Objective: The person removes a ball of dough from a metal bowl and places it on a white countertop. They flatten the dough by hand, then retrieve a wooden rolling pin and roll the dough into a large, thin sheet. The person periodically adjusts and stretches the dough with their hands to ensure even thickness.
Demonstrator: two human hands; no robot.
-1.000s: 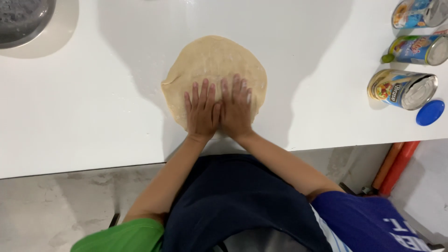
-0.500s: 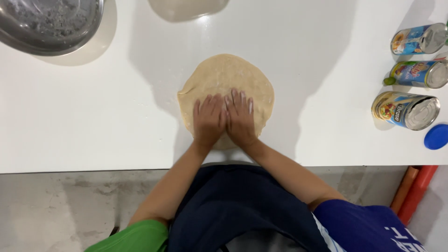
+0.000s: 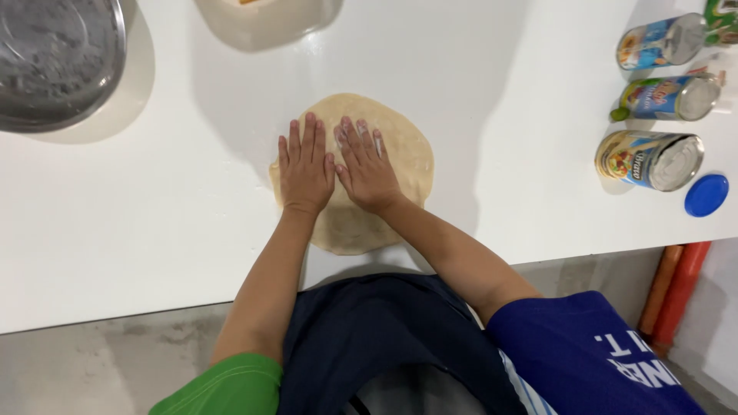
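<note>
1. At the far left, near the back edge of the white bench, we see a metal bowl with a dusty grey inside. It stands well apart from our hands.
2. A pale, see-through container is at the top edge, only partly in view.
3. Our left hand lies flat on the dough, palm down, with the fingers spread a little. It pinches nothing.
4. Our right hand lies just beside it, also flat and open, with flour on the fingers. The thumbs almost touch.
5. The dough is a thin round sheet in the middle of the bench. Its near edge comes close to the front edge of the bench.
6. We think the sheet could tear or become too thin under the palms if both hands press hard in one place. It could also stick, because the bench around it shows little flour.
7. At the right, three tins lie on their sides, with a blue lid beside the nearest one. A wide push of the elbow could make them roll.
</note>
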